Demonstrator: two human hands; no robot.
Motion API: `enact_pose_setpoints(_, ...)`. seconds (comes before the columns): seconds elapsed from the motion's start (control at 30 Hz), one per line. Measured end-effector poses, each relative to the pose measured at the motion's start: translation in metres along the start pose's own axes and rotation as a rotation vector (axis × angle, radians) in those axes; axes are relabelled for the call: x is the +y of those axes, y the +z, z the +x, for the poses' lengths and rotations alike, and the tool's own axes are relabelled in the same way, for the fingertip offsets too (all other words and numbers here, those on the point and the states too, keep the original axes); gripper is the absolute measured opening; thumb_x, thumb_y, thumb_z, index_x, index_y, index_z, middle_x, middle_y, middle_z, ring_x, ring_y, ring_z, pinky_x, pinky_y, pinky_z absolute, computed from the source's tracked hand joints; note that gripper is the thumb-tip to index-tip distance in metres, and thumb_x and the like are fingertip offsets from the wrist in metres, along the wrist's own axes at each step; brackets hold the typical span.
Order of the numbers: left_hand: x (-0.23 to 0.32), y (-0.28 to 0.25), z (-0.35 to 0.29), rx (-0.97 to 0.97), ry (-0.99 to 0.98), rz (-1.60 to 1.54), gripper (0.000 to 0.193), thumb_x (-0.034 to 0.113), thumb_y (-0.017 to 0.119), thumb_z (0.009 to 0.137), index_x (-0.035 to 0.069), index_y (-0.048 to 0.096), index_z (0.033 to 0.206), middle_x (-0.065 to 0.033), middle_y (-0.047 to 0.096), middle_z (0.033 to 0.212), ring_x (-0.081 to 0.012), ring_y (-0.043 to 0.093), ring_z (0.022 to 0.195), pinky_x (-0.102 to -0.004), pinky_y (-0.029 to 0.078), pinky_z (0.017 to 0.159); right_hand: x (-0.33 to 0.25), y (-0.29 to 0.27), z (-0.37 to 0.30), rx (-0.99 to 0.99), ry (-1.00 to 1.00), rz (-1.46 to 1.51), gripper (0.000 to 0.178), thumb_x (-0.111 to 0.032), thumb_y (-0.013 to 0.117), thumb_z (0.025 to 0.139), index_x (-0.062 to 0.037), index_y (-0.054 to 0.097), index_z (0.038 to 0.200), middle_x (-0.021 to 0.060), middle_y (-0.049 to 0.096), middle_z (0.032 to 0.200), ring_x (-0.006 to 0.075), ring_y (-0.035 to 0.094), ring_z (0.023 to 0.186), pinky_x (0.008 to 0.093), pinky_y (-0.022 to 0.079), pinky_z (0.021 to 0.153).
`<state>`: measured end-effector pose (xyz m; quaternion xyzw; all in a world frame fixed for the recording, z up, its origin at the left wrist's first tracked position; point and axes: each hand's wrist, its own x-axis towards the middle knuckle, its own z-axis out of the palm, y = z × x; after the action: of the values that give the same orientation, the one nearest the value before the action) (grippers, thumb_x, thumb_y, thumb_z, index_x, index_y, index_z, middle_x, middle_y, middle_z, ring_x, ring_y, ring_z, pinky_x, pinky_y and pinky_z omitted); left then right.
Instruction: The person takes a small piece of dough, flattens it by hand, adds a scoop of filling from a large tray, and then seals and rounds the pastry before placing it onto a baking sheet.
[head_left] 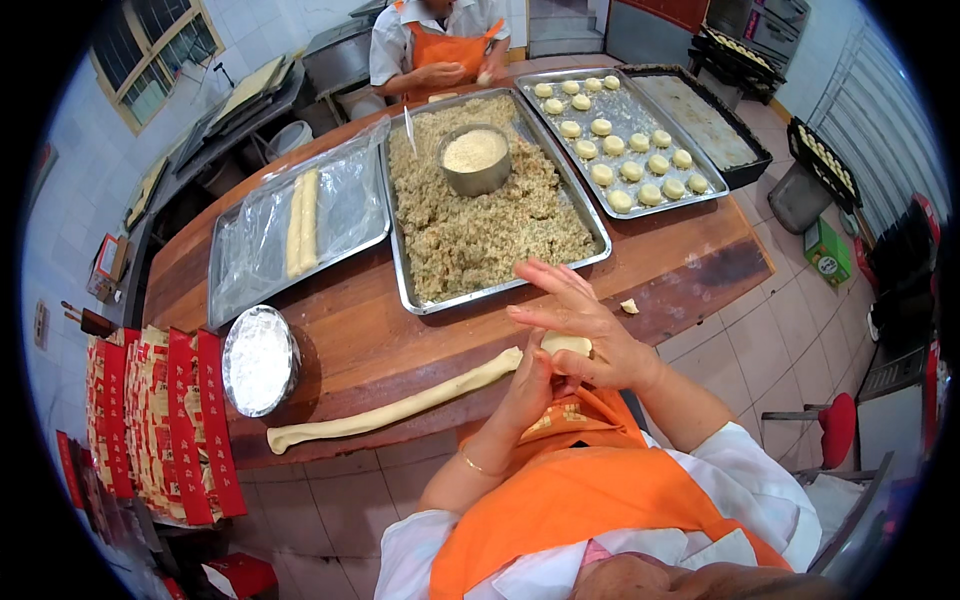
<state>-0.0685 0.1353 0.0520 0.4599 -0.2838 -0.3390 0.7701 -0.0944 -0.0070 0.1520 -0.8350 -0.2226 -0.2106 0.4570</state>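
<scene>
A small pale piece of dough (568, 345) sits between my two hands at the table's near edge. My left hand (530, 385) cups it from below and the left, its fingers partly hidden. Pressed against the dough from the right is my right hand (600, 340), with its long fingers stretched out to the left above it. A long rope of dough (400, 408) lies along the table edge, its right end beside my left hand. Ahead stands a metal tray (430, 305) of crumbly brown filling (490, 235), with a round metal container (478, 182) of pale crumbs set in it.
A bowl of white flour (258, 360) stands at the left. Behind it, a plastic-lined tray (345, 245) holds dough strips. A tray of round dough pieces (650, 207) lies far right beside a dark pan (700, 115). Across the wooden table (680, 275), another person (440, 50) handles dough.
</scene>
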Motion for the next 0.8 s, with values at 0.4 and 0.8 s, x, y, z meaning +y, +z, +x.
enact_pose_setpoints(0.4,0.016,0.017,-0.003,0.116,0.0,0.188,0.098,0.084,0.03,0.086,0.007,0.03,0.146,-0.0096,0.053,0.122,-0.0138,0.059,0.102,-0.0223,0.05,0.07,-0.002,-0.001,-0.002,0.037,0.018,0.082,0.034,-0.026,0.043,0.102,-0.0112,0.072,0.112,0.0072,0.064,0.131,0.03,0.047,0.136,0.0531,0.016,0.117)
enact_pose_setpoints(0.8,0.01,0.02,-0.001,0.1,0.076,0.175,0.093,0.079,0.036,0.089,0.003,0.031,0.142,-0.0077,0.052,0.119,-0.0092,0.057,0.083,-0.0207,0.046,0.062,0.001,0.001,-0.008,0.064,-0.001,0.108,0.047,-0.038,0.034,0.106,-0.0127,0.073,0.112,0.0078,0.065,0.131,0.0291,0.046,0.137,0.0522,0.014,0.117)
